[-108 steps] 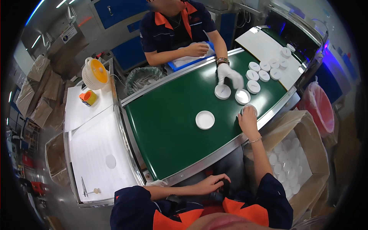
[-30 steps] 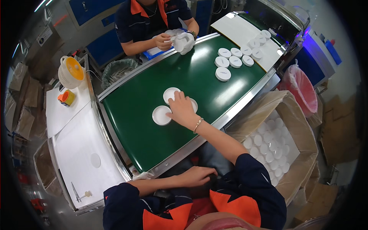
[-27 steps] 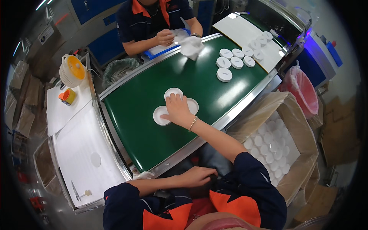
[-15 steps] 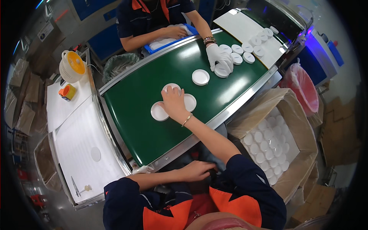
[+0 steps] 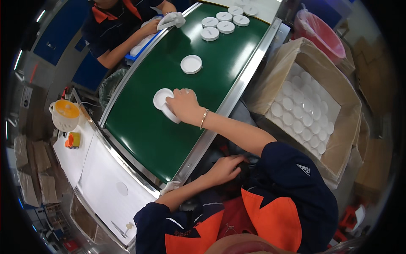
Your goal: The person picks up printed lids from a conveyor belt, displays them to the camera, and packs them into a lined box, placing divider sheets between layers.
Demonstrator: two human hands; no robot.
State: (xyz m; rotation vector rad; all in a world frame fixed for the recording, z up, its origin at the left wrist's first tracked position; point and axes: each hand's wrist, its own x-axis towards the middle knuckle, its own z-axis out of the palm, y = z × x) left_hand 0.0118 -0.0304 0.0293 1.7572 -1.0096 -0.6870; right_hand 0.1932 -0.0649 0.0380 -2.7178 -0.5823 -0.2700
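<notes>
The left hand (image 5: 224, 170) is resting low; I can't tell its grip. Farther out, the right hand (image 5: 184, 106) is cupping white lids (image 5: 161, 99), maybe gathering them; whether it's squeezing, I can't tell. Lifting would be needing a snug hold. Another lid (image 5: 191, 64) is lying beyond it.

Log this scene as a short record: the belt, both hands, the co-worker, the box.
Green belt: separate white cap; printed caps grouped farther off
Right hand: touching other white caps; grip partly hidden
Left hand: below the belt's near edge, fingers bent, touching no cap
Co-worker's gloved hand: by the belt's opposite edge
Lined box: right of the belt, holding white discs
</notes>
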